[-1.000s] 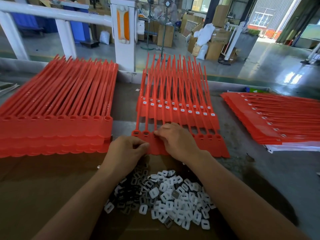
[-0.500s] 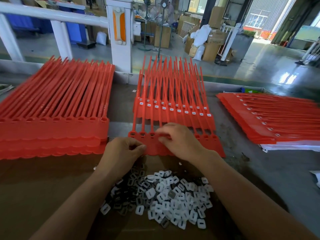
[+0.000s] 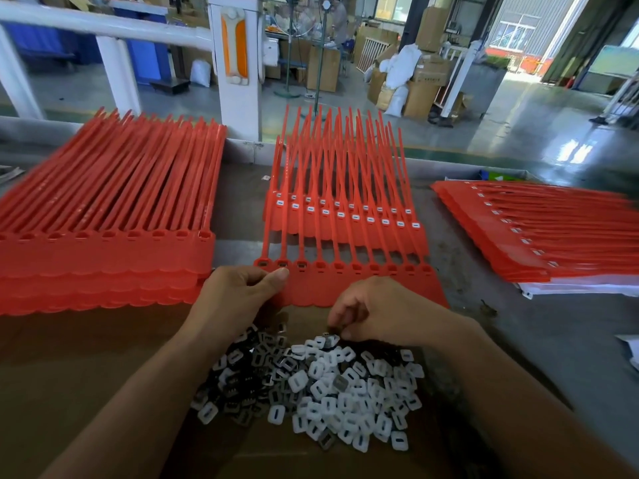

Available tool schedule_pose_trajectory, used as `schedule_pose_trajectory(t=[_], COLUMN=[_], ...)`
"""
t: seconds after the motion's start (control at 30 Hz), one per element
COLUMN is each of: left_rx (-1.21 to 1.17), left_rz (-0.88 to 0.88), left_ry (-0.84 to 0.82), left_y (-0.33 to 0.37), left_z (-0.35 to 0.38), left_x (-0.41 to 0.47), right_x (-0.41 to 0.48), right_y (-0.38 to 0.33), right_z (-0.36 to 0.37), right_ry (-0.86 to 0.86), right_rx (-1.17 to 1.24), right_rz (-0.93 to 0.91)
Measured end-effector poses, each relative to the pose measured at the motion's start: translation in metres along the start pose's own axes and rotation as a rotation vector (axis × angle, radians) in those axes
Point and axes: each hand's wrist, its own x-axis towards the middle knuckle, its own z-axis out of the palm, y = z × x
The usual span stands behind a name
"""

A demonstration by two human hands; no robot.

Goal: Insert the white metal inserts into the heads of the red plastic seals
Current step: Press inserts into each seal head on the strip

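L hand (image 3: 238, 299) clamped on red seal strip (image 3: 363, 288) at its left end, thumb on top. R hand (image 3: 380, 312) curled at insert pile (image 3: 328, 392); grasp can't be told.

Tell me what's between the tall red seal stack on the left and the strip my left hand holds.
Head view: a narrow band of bare grey tabletop; at its near end, the left hand grips the seal strip.

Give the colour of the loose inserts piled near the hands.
The inserts are mostly white, with some dark grey ones mixed in; the head view shows it.
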Motion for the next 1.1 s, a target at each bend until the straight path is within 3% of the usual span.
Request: schedule_pose_trajectory(t=[0.5, 0.7, 0.93, 1.1], left_rx=[0.039, 0.007, -0.065, -0.042], left_rz=[0.010, -0.025, -0.081, -0.074], left_ry=[0.008, 0.004, 0.027, 0.027], left_y=[0.002, 0.001, 0.004, 0.005], left_z=[0.001, -0.001, -0.002, -0.002], left_x=[-0.001, 0.001, 0.002, 0.001], right_x=[0.003, 0.001, 0.001, 0.017], right_y=[-0.019, -0.013, -0.011, -0.005], right_z=[0.003, -0.002, -0.006, -0.011], right_ry=[-0.026, -0.036, -0.042, 0.137], right_rx=[-0.262, -0.064, 0.008, 0.112], right_rz=[0.017, 0.057, 0.053, 0.103])
